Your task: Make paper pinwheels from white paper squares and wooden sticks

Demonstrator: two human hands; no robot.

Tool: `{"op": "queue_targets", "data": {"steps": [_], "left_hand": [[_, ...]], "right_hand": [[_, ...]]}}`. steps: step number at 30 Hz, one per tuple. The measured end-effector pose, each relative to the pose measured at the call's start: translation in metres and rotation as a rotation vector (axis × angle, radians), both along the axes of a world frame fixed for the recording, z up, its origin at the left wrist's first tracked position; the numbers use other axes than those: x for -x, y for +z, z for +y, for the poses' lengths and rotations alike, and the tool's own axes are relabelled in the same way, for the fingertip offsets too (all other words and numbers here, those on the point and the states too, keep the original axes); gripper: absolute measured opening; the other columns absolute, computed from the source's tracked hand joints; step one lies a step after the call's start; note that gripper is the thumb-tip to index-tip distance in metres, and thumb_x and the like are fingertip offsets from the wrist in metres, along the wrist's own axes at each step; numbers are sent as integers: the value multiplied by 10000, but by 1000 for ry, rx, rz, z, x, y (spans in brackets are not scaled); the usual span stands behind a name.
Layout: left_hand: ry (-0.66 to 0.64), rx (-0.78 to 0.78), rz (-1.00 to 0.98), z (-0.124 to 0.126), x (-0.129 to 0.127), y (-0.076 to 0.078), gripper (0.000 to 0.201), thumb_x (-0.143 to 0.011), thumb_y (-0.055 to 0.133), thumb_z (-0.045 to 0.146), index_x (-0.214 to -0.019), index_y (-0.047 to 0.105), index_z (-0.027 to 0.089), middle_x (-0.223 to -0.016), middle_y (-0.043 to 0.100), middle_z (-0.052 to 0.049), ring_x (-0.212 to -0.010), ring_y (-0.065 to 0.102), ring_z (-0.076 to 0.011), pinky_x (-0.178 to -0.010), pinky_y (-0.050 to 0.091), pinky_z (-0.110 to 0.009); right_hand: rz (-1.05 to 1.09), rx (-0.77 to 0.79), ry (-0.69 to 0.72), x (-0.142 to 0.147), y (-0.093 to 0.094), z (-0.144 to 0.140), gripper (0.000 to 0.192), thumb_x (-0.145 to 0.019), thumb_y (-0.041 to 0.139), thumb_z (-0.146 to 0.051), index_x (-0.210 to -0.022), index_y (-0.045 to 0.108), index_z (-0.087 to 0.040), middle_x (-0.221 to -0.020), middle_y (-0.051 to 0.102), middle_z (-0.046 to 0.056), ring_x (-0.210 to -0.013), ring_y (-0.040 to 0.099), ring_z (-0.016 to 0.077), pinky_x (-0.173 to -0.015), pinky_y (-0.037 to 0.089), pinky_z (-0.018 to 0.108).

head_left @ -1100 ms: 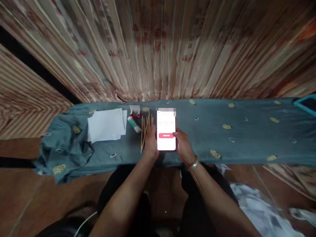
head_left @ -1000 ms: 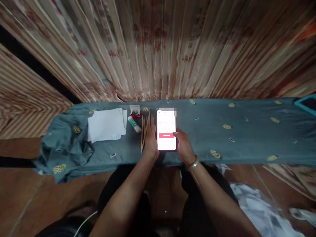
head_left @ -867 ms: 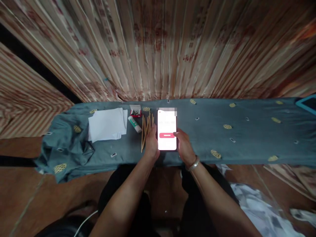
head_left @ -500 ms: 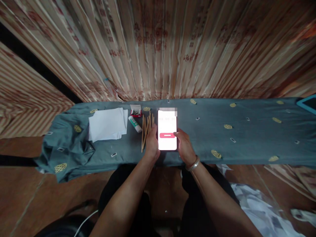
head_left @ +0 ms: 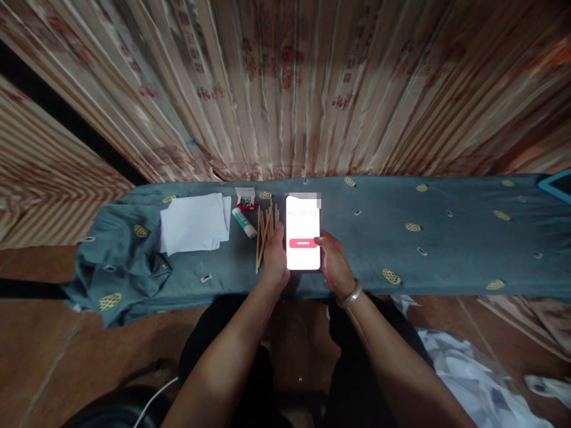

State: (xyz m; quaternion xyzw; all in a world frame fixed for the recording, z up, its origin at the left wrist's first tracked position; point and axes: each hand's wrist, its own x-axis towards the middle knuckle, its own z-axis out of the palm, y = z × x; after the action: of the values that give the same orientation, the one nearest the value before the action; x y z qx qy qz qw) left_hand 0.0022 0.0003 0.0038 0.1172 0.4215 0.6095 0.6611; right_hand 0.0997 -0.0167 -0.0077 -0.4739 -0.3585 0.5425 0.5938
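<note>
Lit smartphone (head_left: 303, 258) above the cloth-covered desk (head_left: 450, 238)
Left hand (head_left: 275, 258) grips one edge beside wooden sticks (head_left: 264, 232); right hand (head_left: 335, 261) clasps the other, thumb (head_left: 323, 241) at the red button (head_left: 302, 243).

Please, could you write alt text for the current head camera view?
A person's left hand and right hand hold a lit smartphone, the right thumb at its red button. To the left, wooden sticks, a glue stick, an open red box and white paper sheets lie on patterned blue-grey cloth.
</note>
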Motion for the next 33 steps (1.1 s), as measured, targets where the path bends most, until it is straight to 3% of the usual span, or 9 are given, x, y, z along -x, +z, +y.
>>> {"op": "queue_targets", "data": {"steps": [5, 23, 28, 33], "left_hand": [[-19, 6, 11, 0, 0, -1, 300, -911, 528, 350, -1086, 671, 153, -1091, 741, -87, -1184, 616, -281, -968, 534, -396], [-14, -7, 12, 0, -1, -5, 333, -889, 557, 377, -1123, 660, 164, -1191, 700, -105, -1206, 600, -287, -985, 519, -399], [-9, 5, 23, 1, -1, -5, 352, -889, 569, 366, -1188, 631, 193, -1183, 707, -69, -1163, 630, -274, -961, 533, -398], [-13, -2, 2, 0, -2, -3, 304, -892, 561, 370, -1126, 662, 204, -1180, 708, -69, -1190, 611, -286, -963, 530, -405]], "right_hand": [[7, -1, 6, 0, 4, -1, 180, -703, 568, -301, -826, 671, -219, -847, 749, 23, -929, 658, 262, -764, 526, 379], [-34, 11, 18, -2, 1, -2, 204, -742, 568, -348, -866, 674, -227, -858, 747, 25, -913, 660, 262, -731, 527, 374], [-9, 13, 5, -2, 0, -1, 188, -708, 585, -322, -842, 674, -225, -869, 750, 24, -911, 659, 263, -709, 529, 366], [-7, 6, 0, -2, 3, -2, 180, -711, 582, -324, -831, 670, -221, -876, 747, 31, -921, 658, 268, -722, 528, 375]]}}
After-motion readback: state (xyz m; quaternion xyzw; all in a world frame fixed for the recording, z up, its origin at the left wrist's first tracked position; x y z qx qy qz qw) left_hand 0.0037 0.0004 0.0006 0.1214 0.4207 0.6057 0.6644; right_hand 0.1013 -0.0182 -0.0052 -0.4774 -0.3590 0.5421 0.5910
